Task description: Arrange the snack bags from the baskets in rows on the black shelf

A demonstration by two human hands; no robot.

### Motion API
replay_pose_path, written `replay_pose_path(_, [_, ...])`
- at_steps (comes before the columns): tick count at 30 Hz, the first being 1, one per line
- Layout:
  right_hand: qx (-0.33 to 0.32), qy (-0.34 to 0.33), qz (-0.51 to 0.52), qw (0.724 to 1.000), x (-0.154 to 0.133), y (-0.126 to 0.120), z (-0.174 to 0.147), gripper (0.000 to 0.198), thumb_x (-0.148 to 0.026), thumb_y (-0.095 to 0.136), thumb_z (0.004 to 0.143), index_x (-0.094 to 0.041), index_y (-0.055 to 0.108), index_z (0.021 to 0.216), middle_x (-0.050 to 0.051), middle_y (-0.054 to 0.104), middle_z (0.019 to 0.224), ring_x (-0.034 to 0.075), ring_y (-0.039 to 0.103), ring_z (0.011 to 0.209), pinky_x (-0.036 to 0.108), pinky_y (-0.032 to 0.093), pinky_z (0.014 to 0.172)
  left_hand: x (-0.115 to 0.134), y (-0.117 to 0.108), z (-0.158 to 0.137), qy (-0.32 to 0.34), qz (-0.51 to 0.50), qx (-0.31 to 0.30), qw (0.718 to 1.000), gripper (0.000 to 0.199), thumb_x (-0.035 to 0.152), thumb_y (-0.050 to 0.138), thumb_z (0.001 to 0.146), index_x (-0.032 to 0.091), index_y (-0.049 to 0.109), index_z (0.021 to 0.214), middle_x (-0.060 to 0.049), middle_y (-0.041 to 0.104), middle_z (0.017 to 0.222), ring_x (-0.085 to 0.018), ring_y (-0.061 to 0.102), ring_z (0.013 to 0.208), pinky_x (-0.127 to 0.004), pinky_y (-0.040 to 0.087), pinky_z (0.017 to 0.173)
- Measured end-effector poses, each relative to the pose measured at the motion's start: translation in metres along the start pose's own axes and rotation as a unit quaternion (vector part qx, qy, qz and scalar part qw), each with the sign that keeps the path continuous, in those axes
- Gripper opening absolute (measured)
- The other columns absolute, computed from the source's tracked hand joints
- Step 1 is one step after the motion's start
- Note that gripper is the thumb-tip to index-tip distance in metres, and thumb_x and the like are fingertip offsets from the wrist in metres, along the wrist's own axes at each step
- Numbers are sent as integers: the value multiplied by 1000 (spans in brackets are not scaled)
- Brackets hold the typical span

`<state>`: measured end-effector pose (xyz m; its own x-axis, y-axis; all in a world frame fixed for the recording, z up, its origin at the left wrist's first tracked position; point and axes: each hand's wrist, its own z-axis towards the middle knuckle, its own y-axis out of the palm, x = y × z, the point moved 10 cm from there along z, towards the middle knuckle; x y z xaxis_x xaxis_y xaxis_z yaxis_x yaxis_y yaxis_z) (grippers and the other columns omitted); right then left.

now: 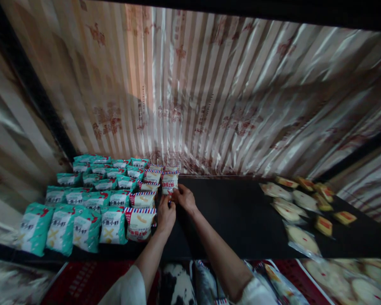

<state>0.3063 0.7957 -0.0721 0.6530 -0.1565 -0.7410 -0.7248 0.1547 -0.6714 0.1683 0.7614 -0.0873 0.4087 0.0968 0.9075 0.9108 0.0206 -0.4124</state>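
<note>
A white and red snack bag (169, 181) with a striped top edge stands upright near the back of the black shelf. My right hand (185, 198) grips its lower right side, fingers bent inward. At its bottom edge my left hand (166, 214) is closed on the same bag, though the fingertips are partly hidden. Left of my hands runs a column of matching white and red bags, the front one (141, 224) close to my left wrist. Beyond that column stand several rows of teal and white snack bags (113, 225).
Round flat packs (302, 239) in clear wrap and small yellow packets (324, 226) lie on the right of the black shelf (224, 220). Red crates (92, 281) with more packs sit below its front edge. Striped sheeting (190, 93) closes the back, and dark posts (34, 84) flank it.
</note>
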Motion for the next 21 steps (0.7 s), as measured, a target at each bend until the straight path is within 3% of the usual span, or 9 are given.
replay_pose_path(11, [-2,28,-42,999,16,9,11,32,-32,45,86,-22,59,113,5,69,101,20,63,92,26,45,75,-1,9,1,24,23,-9,999,46,12,48,75,10,54,121,-14,40,142,-22,33,134,-34,21,113])
replay_pose_path(21, [4,6,15,1000,22,18,16,35,-29,46,84,-23,55,117,2,68,106,17,63,93,25,46,77,-4,13,1,31,44,-15,998,49,11,45,77,6,51,125,-16,39,143,-21,33,134,-32,24,113])
